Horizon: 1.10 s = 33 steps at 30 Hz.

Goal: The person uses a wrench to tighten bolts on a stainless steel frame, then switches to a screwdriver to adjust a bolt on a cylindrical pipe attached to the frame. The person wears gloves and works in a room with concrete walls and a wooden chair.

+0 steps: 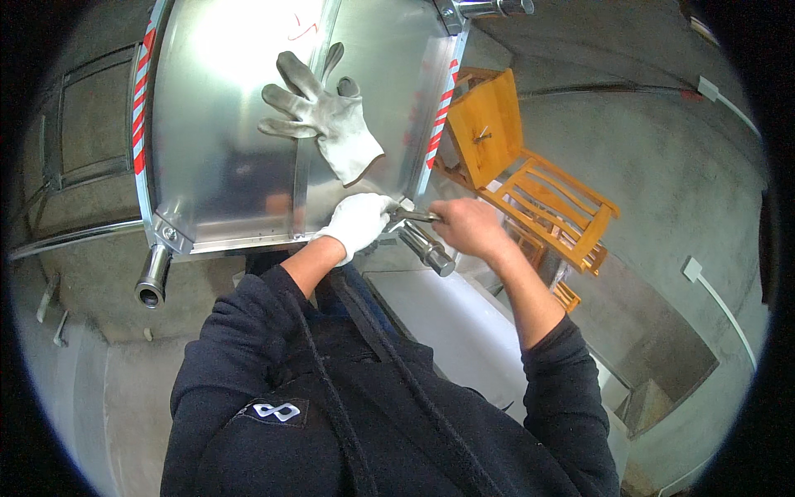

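The right hand (470, 225), bare, is closed in a fist around the handle of a metal tool (420, 216), probably a wrench, at the near right corner of a shiny metal panel (224, 157). The left hand (358, 224), in a white glove, lies at that corner, just left of the right hand, with its fingers curled toward the tool's head; I cannot tell whether they pinch the head or only steady the corner. Those fingertips and the tool's working end are hard to make out, and whatever it sits on is hidden. A round metal tube (427, 250) juts out nearer, below the tool. Farther off, a loose grey-and-white glove (323, 112) lies on the panel, whose far edge is cut off. To the right stands a wooden chair (487, 103), partly hidden behind the panel.
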Available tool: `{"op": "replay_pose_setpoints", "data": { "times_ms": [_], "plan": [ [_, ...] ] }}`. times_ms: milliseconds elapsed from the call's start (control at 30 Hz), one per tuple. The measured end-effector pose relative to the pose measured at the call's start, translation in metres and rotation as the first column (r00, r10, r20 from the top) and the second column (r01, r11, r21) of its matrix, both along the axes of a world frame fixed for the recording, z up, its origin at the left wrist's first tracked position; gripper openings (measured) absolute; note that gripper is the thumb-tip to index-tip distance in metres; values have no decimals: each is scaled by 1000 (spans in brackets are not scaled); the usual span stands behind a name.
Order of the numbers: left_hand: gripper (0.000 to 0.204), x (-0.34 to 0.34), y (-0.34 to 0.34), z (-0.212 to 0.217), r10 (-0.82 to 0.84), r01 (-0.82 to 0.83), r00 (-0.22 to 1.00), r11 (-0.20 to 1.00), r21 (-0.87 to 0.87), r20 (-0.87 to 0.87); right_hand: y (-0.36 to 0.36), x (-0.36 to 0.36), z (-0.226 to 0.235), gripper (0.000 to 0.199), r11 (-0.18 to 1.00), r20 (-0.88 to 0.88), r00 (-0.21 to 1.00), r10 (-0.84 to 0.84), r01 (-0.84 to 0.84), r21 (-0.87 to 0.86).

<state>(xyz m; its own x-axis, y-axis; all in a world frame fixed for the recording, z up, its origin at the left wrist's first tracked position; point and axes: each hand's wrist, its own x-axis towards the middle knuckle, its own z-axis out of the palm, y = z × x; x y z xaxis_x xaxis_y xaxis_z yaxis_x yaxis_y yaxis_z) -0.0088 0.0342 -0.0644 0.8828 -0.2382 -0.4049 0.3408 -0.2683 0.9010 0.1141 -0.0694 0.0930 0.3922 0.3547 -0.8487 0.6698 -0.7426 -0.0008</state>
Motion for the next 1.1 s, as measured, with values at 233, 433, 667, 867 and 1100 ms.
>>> {"op": "replay_pose_setpoints", "data": {
  "times_ms": [233,433,667,867,1100],
  "plan": [
    [31,-1,0,-1,10,-10,1000,1000,-8,21,8,-50,2,9,982,196,967,163,-179,68],
    [29,-3,0,-1,42,-41,998,999,-28,53,4,-93,-8,7,947,381,886,265,-313,69],
    [26,-5,1,-3,15,-15,999,1000,-7,37,3,-33,18,11,992,124,985,122,-125,14],
    [27,-3,1,0,-27,26,999,1000,14,33,-2,-25,6,12,982,80,979,187,-190,19],
    [26,-2,2,1,-6,6,999,1000,0,53,6,-62,2,6,955,179,951,250,-274,118]
  ]
}}
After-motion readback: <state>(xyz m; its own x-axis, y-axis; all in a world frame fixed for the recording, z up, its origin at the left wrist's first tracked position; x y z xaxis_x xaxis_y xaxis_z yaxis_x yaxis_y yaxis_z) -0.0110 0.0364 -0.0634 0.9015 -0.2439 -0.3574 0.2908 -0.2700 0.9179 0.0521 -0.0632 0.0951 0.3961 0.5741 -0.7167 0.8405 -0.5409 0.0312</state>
